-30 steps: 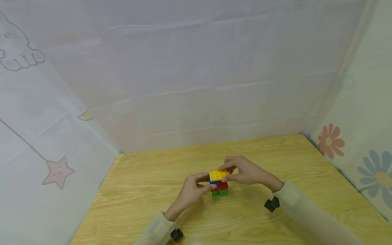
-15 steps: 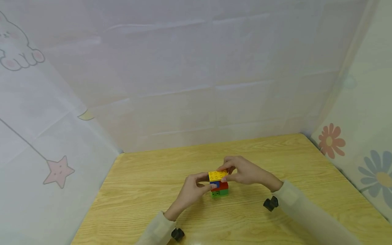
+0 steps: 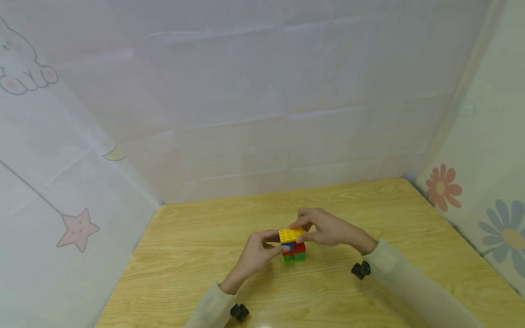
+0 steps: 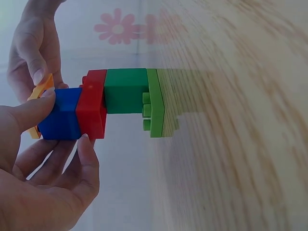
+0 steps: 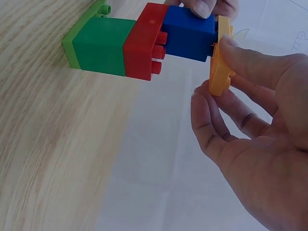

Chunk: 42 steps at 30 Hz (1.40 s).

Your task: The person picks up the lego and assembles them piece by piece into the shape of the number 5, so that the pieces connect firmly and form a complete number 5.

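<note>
Head view: a small brick stack (image 3: 293, 248) stands near the middle of the wooden bench (image 3: 369, 300). The left hand (image 3: 257, 254) pinches the stack's blue brick (image 3: 289, 246) from the left, while the right hand (image 3: 328, 228) pinches the yellow plate (image 3: 290, 234) on top.

Left wrist view: the left hand's (image 4: 43, 178) thumb and fingers clasp the blue brick (image 4: 60, 120), which sits above a red brick (image 4: 91, 110), a green brick (image 4: 126, 90) and a light green base plate (image 4: 155, 103).

Right wrist view: the right hand's (image 5: 250, 139) fingertips grasp the yellow plate (image 5: 220, 62), tilted against the blue brick (image 5: 188, 32).
</note>
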Each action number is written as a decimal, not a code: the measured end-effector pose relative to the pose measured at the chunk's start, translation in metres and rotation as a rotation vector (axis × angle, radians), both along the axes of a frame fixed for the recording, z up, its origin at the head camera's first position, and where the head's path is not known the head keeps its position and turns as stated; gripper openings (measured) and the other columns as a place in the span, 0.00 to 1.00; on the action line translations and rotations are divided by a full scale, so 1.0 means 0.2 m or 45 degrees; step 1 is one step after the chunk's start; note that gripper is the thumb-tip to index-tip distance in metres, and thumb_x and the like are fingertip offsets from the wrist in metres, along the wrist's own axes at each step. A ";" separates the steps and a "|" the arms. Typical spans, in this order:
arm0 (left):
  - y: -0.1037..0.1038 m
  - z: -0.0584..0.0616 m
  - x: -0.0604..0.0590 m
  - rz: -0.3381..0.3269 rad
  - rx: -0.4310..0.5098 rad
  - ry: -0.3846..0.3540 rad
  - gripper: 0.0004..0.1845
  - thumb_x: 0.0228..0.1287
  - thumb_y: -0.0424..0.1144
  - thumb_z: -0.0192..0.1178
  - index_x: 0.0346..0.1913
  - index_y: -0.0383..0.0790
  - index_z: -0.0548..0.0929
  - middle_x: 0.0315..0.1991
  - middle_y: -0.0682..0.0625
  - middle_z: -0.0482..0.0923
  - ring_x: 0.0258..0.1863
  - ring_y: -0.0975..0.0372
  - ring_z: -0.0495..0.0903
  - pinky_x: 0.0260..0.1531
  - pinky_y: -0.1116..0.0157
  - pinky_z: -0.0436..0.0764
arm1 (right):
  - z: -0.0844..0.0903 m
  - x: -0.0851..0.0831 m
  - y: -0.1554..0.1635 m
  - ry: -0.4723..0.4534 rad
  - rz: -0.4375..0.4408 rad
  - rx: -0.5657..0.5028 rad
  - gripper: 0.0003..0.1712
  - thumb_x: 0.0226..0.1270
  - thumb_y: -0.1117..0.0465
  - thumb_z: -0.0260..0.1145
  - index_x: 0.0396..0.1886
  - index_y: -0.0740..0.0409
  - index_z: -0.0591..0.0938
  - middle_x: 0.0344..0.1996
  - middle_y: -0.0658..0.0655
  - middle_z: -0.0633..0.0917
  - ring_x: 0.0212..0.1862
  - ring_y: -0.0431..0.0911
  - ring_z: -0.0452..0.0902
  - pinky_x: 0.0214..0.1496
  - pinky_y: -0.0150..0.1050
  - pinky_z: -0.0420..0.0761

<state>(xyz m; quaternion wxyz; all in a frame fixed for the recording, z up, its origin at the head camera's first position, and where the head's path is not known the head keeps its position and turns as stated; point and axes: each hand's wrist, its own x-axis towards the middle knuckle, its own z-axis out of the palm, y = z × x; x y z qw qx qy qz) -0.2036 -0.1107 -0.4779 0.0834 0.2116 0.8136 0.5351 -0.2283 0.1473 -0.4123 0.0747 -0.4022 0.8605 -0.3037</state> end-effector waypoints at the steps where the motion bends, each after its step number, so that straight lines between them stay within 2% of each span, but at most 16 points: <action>1: 0.00 0.00 0.00 0.003 -0.003 -0.002 0.18 0.70 0.46 0.72 0.60 0.51 0.88 0.55 0.50 0.88 0.55 0.55 0.86 0.49 0.68 0.88 | 0.00 0.00 0.00 0.004 0.003 0.004 0.18 0.74 0.57 0.71 0.61 0.53 0.88 0.38 0.46 0.78 0.42 0.34 0.78 0.54 0.40 0.87; 5: 0.00 0.00 0.00 0.005 -0.009 0.016 0.18 0.70 0.46 0.71 0.60 0.51 0.88 0.54 0.52 0.89 0.55 0.57 0.86 0.48 0.69 0.87 | 0.00 -0.01 0.00 0.025 0.025 0.013 0.19 0.74 0.57 0.71 0.61 0.54 0.88 0.39 0.47 0.79 0.42 0.34 0.78 0.53 0.41 0.87; 13: 0.00 0.01 0.00 -0.006 -0.013 0.048 0.19 0.70 0.47 0.71 0.61 0.52 0.87 0.55 0.53 0.88 0.55 0.59 0.86 0.49 0.69 0.86 | 0.02 -0.03 0.01 0.045 0.045 0.044 0.20 0.73 0.57 0.72 0.62 0.54 0.87 0.39 0.46 0.79 0.42 0.34 0.78 0.52 0.34 0.84; 19: 0.00 0.00 -0.01 -0.014 -0.022 0.047 0.18 0.69 0.47 0.71 0.60 0.53 0.88 0.55 0.52 0.88 0.56 0.57 0.85 0.48 0.70 0.86 | -0.03 -0.01 0.02 0.049 0.015 0.005 0.20 0.74 0.56 0.71 0.62 0.52 0.87 0.38 0.46 0.78 0.42 0.34 0.76 0.53 0.37 0.85; 25: 0.00 0.00 -0.02 -0.016 -0.028 0.055 0.18 0.69 0.48 0.72 0.60 0.52 0.88 0.56 0.51 0.88 0.56 0.55 0.86 0.48 0.69 0.87 | -0.07 0.00 0.01 0.098 -0.018 0.000 0.19 0.75 0.56 0.70 0.62 0.50 0.88 0.38 0.45 0.78 0.42 0.39 0.75 0.50 0.33 0.82; 31: -0.01 0.00 -0.03 -0.007 -0.042 0.064 0.19 0.68 0.50 0.72 0.60 0.53 0.88 0.55 0.53 0.89 0.55 0.57 0.86 0.48 0.69 0.86 | -0.04 0.01 0.00 0.167 0.002 0.083 0.18 0.76 0.56 0.69 0.62 0.50 0.88 0.40 0.47 0.79 0.39 0.40 0.71 0.45 0.33 0.77; 35: -0.01 0.00 -0.03 -0.004 -0.037 0.060 0.19 0.68 0.50 0.73 0.59 0.54 0.88 0.54 0.54 0.89 0.53 0.58 0.87 0.47 0.69 0.85 | -0.01 0.02 -0.02 0.189 0.013 0.143 0.18 0.76 0.58 0.69 0.62 0.51 0.87 0.43 0.49 0.80 0.39 0.45 0.74 0.45 0.32 0.76; 38: -0.01 0.00 -0.04 -0.016 -0.032 0.064 0.18 0.67 0.48 0.73 0.58 0.52 0.89 0.53 0.52 0.90 0.52 0.58 0.87 0.46 0.69 0.86 | 0.00 0.02 -0.02 0.180 0.012 0.171 0.19 0.76 0.58 0.69 0.63 0.51 0.87 0.45 0.49 0.81 0.41 0.48 0.76 0.46 0.33 0.77; 42: 0.00 0.00 -0.04 -0.020 -0.026 0.062 0.18 0.68 0.49 0.73 0.58 0.51 0.89 0.53 0.52 0.90 0.52 0.58 0.87 0.45 0.69 0.86 | 0.00 0.03 -0.01 0.171 -0.009 0.167 0.19 0.76 0.58 0.69 0.63 0.52 0.87 0.45 0.50 0.82 0.42 0.44 0.77 0.47 0.37 0.83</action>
